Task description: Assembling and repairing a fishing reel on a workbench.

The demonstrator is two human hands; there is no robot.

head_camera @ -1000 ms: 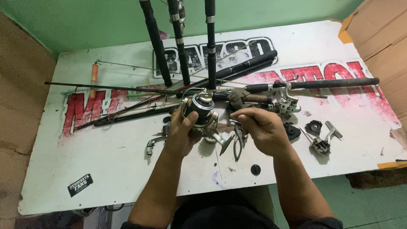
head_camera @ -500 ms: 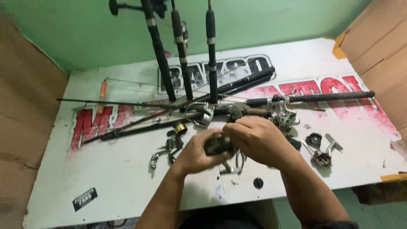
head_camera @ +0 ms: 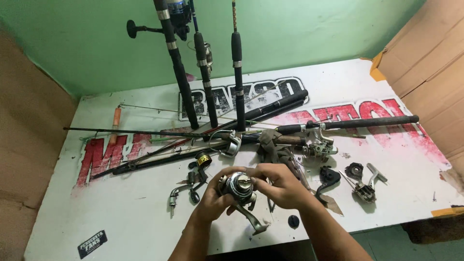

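Both hands have drawn the silver spinning reel [head_camera: 239, 186] toward 6 o'clock. Left hand [head_camera: 212, 200] fingers wrap its body to steady it; right hand [head_camera: 280, 186] fingers pinch the spool, above the desk [head_camera: 121, 217].

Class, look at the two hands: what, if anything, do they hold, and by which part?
Both hold one silver fishing reel. The left hand cups its body from below; the right hand grips its side by the spool. Its handle hangs free.

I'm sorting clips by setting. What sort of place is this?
Probably a small fishing-tackle repair bench. Both hands, left hand and right hand, hold a spinning reel; fishing rods lean on the green wall, and loose reel parts lie on the white table.
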